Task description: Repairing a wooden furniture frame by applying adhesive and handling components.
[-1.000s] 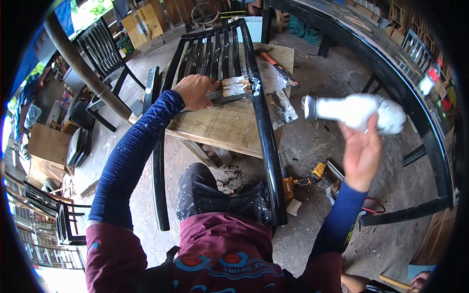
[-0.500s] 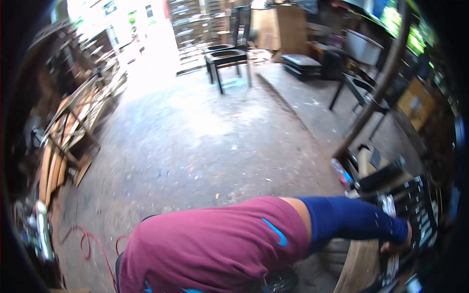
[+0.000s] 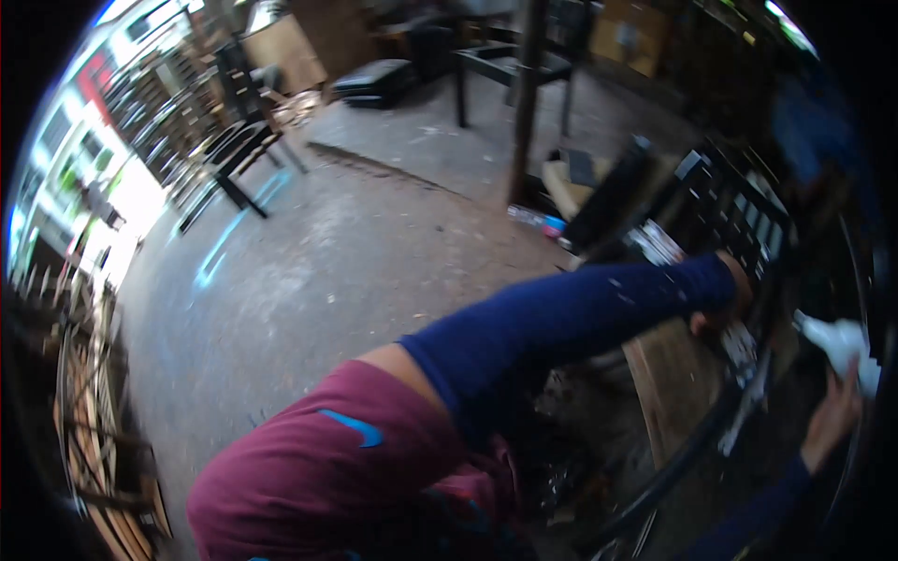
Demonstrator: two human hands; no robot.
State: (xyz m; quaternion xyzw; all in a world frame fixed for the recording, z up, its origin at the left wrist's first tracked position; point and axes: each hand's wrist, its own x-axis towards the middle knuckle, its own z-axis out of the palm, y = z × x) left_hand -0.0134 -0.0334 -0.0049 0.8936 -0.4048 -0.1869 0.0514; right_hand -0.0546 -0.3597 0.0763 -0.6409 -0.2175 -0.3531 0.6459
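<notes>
My left arm, in a blue sleeve, reaches across to the right. At its end my left hand [image 3: 731, 292] is curled against a black slatted chair frame [image 3: 739, 210], its fingers partly hidden by the wrist. Along the right rim my right hand [image 3: 831, 416] has its fingers around a white bottle [image 3: 842, 344] with a narrow tip pointing left; motion blurs it. Below the left hand lies a wooden board [image 3: 669, 374], with a curved black chair part [image 3: 683, 458] running beside it.
A wooden post [image 3: 528, 112] stands beyond my left arm. Black chairs [image 3: 245, 154] stand on the concrete floor [image 3: 374, 252], near a raised step. Long wood strips [image 3: 98, 402] are piled on the left. A dark padded seat [image 3: 374, 79] lies at the back.
My view has swung to the right, so the room has shifted left. My right hand with the white bottle has come into view. The left hand stays at the black chair frame.
</notes>
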